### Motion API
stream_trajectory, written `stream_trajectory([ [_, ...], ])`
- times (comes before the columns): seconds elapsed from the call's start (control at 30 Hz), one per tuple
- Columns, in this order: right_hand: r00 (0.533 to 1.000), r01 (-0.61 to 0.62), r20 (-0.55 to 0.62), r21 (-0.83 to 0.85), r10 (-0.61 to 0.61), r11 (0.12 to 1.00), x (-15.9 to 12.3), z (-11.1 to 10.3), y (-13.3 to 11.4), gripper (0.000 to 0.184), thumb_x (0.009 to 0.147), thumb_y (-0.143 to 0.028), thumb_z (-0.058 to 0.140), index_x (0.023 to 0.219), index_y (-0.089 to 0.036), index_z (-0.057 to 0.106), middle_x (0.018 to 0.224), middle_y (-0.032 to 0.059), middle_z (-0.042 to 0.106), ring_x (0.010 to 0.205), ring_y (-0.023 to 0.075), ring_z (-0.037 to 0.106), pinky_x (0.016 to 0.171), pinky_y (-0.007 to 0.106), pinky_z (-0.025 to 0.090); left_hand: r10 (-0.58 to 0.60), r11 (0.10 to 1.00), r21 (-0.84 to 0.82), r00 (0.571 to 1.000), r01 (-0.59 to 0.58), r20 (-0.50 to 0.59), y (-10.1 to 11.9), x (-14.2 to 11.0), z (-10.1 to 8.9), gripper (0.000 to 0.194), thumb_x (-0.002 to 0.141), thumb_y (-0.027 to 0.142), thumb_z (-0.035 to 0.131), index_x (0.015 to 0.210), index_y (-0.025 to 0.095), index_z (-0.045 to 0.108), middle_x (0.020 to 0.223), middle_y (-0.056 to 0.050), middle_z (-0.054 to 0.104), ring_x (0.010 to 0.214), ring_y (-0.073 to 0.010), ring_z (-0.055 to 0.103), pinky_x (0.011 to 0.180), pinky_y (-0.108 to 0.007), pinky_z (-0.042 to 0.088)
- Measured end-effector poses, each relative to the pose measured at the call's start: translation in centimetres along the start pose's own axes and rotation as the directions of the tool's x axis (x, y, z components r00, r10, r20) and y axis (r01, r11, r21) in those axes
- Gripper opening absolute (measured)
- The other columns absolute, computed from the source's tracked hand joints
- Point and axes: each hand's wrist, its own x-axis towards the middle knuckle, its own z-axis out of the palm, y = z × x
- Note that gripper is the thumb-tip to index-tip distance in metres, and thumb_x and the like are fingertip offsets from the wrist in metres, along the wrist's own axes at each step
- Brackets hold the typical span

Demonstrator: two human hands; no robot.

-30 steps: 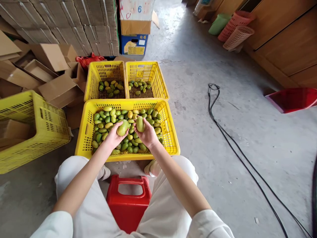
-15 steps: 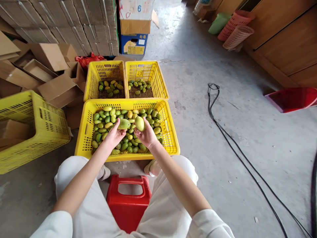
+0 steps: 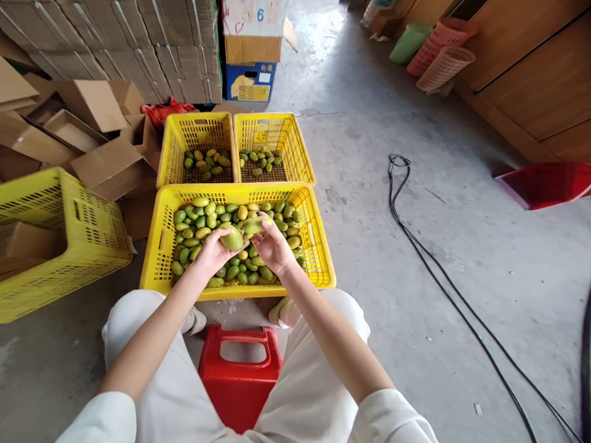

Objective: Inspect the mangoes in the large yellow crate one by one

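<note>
Now left hand (image 3: 210, 251) grasping a mango (image 3: 231, 237), right hand (image 3: 273, 247) grasping another mango (image 3: 255, 225) — over yellow crate (image 3: 318, 246).

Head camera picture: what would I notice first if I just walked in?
First, the big yellow crate in the middle of the floor, heaped with green mangoes. Right over it, the left hand holds one mango and the right hand holds another. Behind it, two smaller yellow crates stand side by side.
</note>
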Motion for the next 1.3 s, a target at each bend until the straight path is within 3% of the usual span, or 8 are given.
stream_trajectory([
  [0.2,0.999,-0.034,-0.015,0.032,0.034,0.999,0.0,0.0,-0.3,0.012,0.098,-0.04,0.075,0.106,-0.03,0.074,0.095,-0.0026,0.077,0.083,0.0173,0.068,0.074,0.027,0.058,-0.002,0.999,0.048,1.0,0.002,0.009,-0.1,0.4,-0.6,0.028,0.086,0.017,0.073,0.114,0.017,0.073,0.088,-0.005,0.074,0.075,-0.0197,0.075,0.072,-0.031,0.062],
  [0.43,0.994,-0.108,-0.017,0.031,0.108,0.994,0.1,-0.1,-0.3,0.028,0.102,-0.05,0.072,0.089,-0.025,0.069,0.089,-0.0003,0.077,0.062,0.0138,0.054,0.053,0.025,0.046,0.002,0.996,0.086,0.999,0.002,-0.048,-0.2,0.6,-0.5,0.008,0.091,0.016,0.074,0.098,0.017,0.07,0.086,-0.005,0.073,0.074,-0.0178,0.072,0.066,-0.027,0.057],
  [0.63,0.998,-0.065,0.004,0.003,0.065,0.998,0.2,-0.1,-0.1,0.022,0.101,-0.042,0.079,0.091,-0.026,0.069,0.093,-0.0018,0.079,0.064,0.0114,0.057,0.058,0.023,0.048,-0.017,0.999,0.047,0.998,0.02,-0.064,-0.2,0.7,-0.3,0.018,0.093,0.013,0.075,0.111,0.017,0.074,0.098,-0.007,0.078,0.08,-0.0186,0.074,0.075,-0.031,0.063],
  [0.73,0.998,-0.069,-0.014,0.014,0.069,0.998,0.6,-0.4,0.1,0.025,0.101,-0.048,0.08,0.094,-0.026,0.071,0.086,-0.0021,0.076,0.068,0.0138,0.063,0.063,0.025,0.053,-0.036,0.999,0.031,0.996,0.039,-0.083,-0.2,0.7,-0.2,0.015,0.099,0.017,0.071,0.113,0.017,0.075,0.093,-0.007,0.078,0.078,-0.0196,0.074,0.076,-0.033,0.065],
  [0.93,0.995,-0.072,-0.065,-0.027,0.071,0.997,0.9,-0.6,0.4,0.029,0.107,-0.057,0.069,0.104,-0.029,0.074,0.079,-0.004,0.072,0.075,0.0156,0.067,0.067,0.025,0.053,-0.077,0.996,0.035,0.995,0.08,-0.067,0.0,0.3,0.1,0.032,0.113,0.036,0.053,0.104,0.014,0.075,0.083,-0.011,0.076,0.07,-0.0198,0.072,0.062,-0.029,0.06],
  [1.03,0.995,-0.08,-0.065,-0.023,0.078,0.997,0.9,-0.4,0.4,0.032,0.105,-0.061,0.07,0.102,-0.029,0.072,0.08,-0.0043,0.071,0.073,0.0162,0.065,0.062,0.025,0.05,-0.056,0.998,0.037,0.997,0.058,-0.054,0.2,-0.1,0.5,0.029,0.112,0.038,0.06,0.098,0.016,0.071,0.076,-0.006,0.072,0.059,-0.0145,0.065,0.052,-0.022,0.052],
  [1.17,0.996,-0.085,-0.027,-0.049,0.084,0.995,0.7,-0.5,0.2,0.042,0.099,-0.069,0.075,0.097,-0.028,0.071,0.081,-0.0039,0.07,0.067,0.0146,0.06,0.06,0.025,0.049,-0.001,0.998,0.06,0.999,0.003,-0.04,0.2,-0.4,0.7,0.013,0.105,0.023,0.071,0.094,0.019,0.066,0.073,-0.002,0.07,0.054,-0.0101,0.06,0.05,-0.018,0.048],
  [1.3,0.998,-0.059,-0.037,-0.05,0.057,0.997,0.5,-0.6,0.2,0.03,0.098,-0.055,0.082,0.099,-0.026,0.074,0.081,-0.0046,0.068,0.069,0.0129,0.061,0.069,0.025,0.053,0.02,0.999,0.046,0.999,-0.018,-0.049,-0.1,0.0,0.4,0.009,0.102,0.023,0.076,0.098,0.018,0.068,0.08,-0.003,0.074,0.066,-0.0122,0.069,0.059,-0.019,0.054],
])
